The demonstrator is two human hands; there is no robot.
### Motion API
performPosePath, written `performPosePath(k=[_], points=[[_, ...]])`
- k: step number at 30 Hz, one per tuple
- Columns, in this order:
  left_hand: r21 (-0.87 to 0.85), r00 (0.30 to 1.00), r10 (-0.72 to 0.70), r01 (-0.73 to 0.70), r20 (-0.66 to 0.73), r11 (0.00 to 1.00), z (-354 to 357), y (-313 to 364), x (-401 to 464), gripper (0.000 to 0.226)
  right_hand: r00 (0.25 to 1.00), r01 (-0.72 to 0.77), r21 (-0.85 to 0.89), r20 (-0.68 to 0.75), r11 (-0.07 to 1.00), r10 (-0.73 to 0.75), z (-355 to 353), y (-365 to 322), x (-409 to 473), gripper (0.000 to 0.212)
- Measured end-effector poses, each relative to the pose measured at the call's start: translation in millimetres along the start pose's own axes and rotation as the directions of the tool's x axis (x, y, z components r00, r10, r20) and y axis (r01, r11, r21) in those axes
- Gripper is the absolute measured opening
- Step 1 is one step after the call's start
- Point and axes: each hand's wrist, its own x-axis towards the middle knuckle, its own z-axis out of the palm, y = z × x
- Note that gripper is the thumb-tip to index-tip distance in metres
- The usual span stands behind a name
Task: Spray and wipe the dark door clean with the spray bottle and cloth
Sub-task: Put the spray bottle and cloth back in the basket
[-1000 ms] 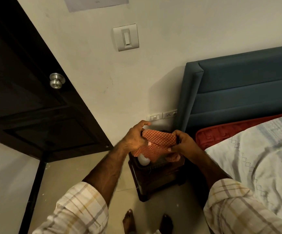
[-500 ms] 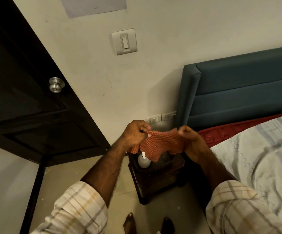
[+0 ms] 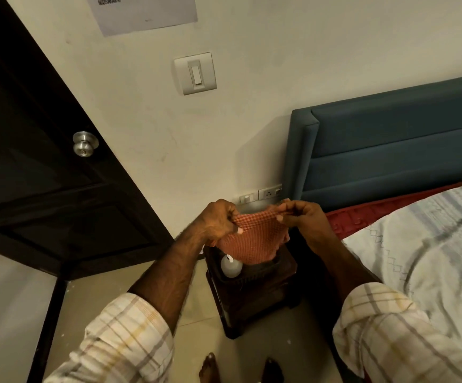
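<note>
An orange checked cloth (image 3: 254,240) hangs spread between my two hands in the middle of the view. My left hand (image 3: 217,221) pinches its left upper edge, and my right hand (image 3: 303,217) pinches its right upper edge. Below the cloth, a white spray bottle (image 3: 230,266) stands in a dark basket on a small dark stool (image 3: 254,297); the cloth hides the bottle's top. The dark door (image 3: 39,172) stands open at the left, with a round metal knob (image 3: 85,143).
A bed with a teal headboard (image 3: 390,150), a red sheet and a pale striped blanket (image 3: 423,261) fills the right side. On the wall are a light switch (image 3: 195,73), low sockets (image 3: 260,194) and a paper sheet (image 3: 141,12). My bare feet stand on the tiled floor (image 3: 108,286).
Both hands have pulled the bunched cloth apart and lifted it, so it now hangs spread open. The spray bottle below has come into sight. The view has tilted slightly.
</note>
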Motion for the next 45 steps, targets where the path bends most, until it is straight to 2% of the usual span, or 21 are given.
performPosePath(k=[2,4,6,7,11,14,17,19,22,24,26,27,29,30,32,34,35,40,41,43,45], points=[[0.011,0.998,-0.054,0.054,-0.015,0.998,1.4,-3.8,1.9,0.020,0.999,0.048,-0.029,-0.018,0.998,-0.049,1.8,-9.6,3.8,0.012],[0.040,0.997,-0.073,0.073,-0.007,0.997,2.1,-4.0,1.8,0.017,0.996,0.071,-0.189,-0.032,0.979,-0.078,2.0,-20.8,12.0,0.025],[0.049,0.997,-0.066,0.065,0.032,0.997,3.2,-5.9,1.1,0.016,0.995,0.096,-0.407,0.018,0.908,-0.097,0.3,-32.3,21.4,0.042],[0.039,0.997,-0.059,0.057,0.049,0.998,3.9,-7.5,0.7,0.016,0.994,0.105,-0.507,0.040,0.856,-0.098,-0.6,-39.8,25.8,0.044],[-0.001,0.998,-0.017,0.017,0.059,1.000,6.9,-13.8,-1.8,0.017,0.984,0.173,-0.726,0.102,0.665,-0.144,-3.0,-61.8,36.3,0.018],[-0.029,0.999,-0.013,0.014,0.046,0.999,8.6,-20.1,-3.5,0.016,0.966,0.250,-0.741,0.144,0.623,-0.215,-2.7,-70.1,37.3,0.016],[-0.077,0.999,0.022,-0.019,0.034,0.997,7.8,-25.2,-6.9,0.017,0.962,0.270,-0.647,0.147,0.713,-0.231,-7.3,-69.5,37.5,0.016],[-0.105,0.999,0.039,-0.036,0.024,0.994,5.4,-25.7,-9.5,0.018,0.961,0.270,-0.648,0.141,0.712,-0.236,-12.4,-69.1,33.8,0.017],[-0.123,0.994,0.048,-0.060,-0.099,0.991,-8.9,-26.8,-10.0,0.012,0.962,0.250,-0.642,0.249,0.725,-0.112,-19.1,-67.2,25.3,0.025],[-0.145,0.980,0.046,-0.075,-0.192,0.987,-22.7,-26.7,-8.8,0.008,0.941,0.255,-0.692,0.337,0.675,-0.010,-20.7,-64.7,21.9,0.021],[-0.122,0.961,0.046,-0.082,-0.273,0.989,-36.0,-24.4,-8.0,0.005,0.924,0.287,-0.773,0.379,0.565,0.049,-18.0,-61.1,22.0,0.009],[-0.108,0.949,0.043,-0.081,-0.313,0.991,-42.2,-24.5,-6.7,0.007,0.928,0.289,-0.803,0.370,0.521,0.055,-16.0,-59.0,22.8,0.007],[-0.082,0.921,0.026,-0.062,-0.389,0.995,-54.1,-28.1,-5.0,0.016,0.944,0.295,-0.831,0.331,0.471,-0.006,-13.8,-52.6,26.4,0.019],[-0.070,0.909,0.010,-0.043,-0.417,0.997,-60.3,-30.0,-4.5,0.022,0.952,0.285,-0.819,0.300,0.498,-0.051,-14.4,-49.4,26.7,0.024],[-0.095,0.895,-0.026,-0.019,-0.445,0.995,-71.1,-34.9,-4.7,0.028,0.965,0.245,-0.693,0.245,0.678,-0.098,-14.4,-45.4,22.7,0.031],[-0.150,0.899,-0.045,-0.023,-0.436,0.988,-77.5,-38.3,-5.2,0.023,0.975,0.183,-0.519,0.206,0.835,-0.086,-12.6,-43.9,16.5,0.042],[-0.163,0.901,-0.055,-0.018,-0.429,0.986,-79.1,-39.6,-5.6,0.020,0.977,0.163,-0.483,0.203,0.860,-0.071,-10.3,-43.8,14.6,0.042],[-0.144,0.894,-0.094,0.033,-0.438,0.989,-75.5,-45.7,-5.2,0.017,0.961,0.232,-0.636,0.267,0.736,-0.072,1.4,-34.2,21.4,0.008],[-0.146,0.919,-0.056,-0.001,-0.391,0.989,-71.5,-44.7,-5.9,0.021,0.959,0.241,-0.618,0.272,0.748,-0.084,7.9,-34.1,23.2,0.009],[-0.177,0.976,0.058,-0.096,-0.210,0.980,-60.2,-38.0,-6.6,0.038,0.944,0.285,-0.570,0.305,0.770,-0.124,25.4,-40.0,23.9,0.009],[-0.198,0.987,0.156,-0.161,-0.041,0.967,-47.0,-29.0,-3.1,0.055,0.924,0.338,-0.522,0.341,0.783,-0.172,40.9,-47.1,25.4,0.010]])
